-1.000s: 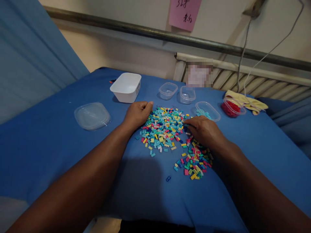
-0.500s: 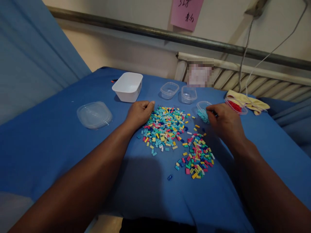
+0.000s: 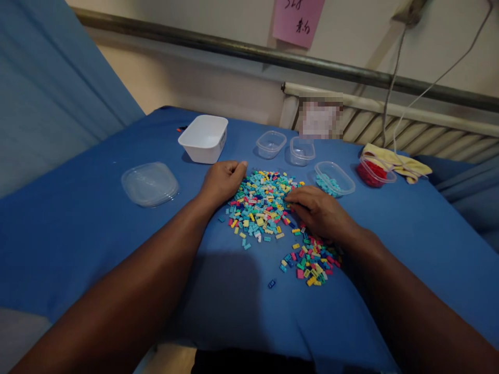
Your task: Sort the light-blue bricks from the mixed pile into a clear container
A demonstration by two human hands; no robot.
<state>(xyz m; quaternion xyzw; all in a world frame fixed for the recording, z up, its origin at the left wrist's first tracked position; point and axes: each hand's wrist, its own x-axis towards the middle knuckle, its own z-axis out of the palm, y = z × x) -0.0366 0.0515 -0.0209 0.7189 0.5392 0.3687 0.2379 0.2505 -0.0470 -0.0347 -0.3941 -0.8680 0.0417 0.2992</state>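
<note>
A mixed pile of small toy building bricks [image 3: 261,208] lies on the blue cloth, in turquoise, yellow, pink, white and dark blue. At its left edge rests my left hand [image 3: 223,182], fingers curled and thumb against them; whatever they may hold is hidden. My right hand [image 3: 322,210] reaches over the pile's right edge, fingertips down at the bricks and slightly apart, with no brick visible between them. Behind that hand stands a clear plastic tub [image 3: 345,182] with turquoise bricks inside. A smaller brick heap [image 3: 314,265] is partly covered by my right wrist.
A white tub [image 3: 202,150] and two clear tubs, one left [image 3: 271,150] and one right [image 3: 302,156], stand along the back. Red pieces [image 3: 372,174] fill another clear tub beside a yellow cloth [image 3: 409,163]. Clear lids [image 3: 150,184] lie at left; one dark blue brick [image 3: 272,284] lies in front.
My right hand has moved left and toward me, from above the tub of turquoise bricks to the pile, and its fingers have spread. My left hand has stayed in place.
</note>
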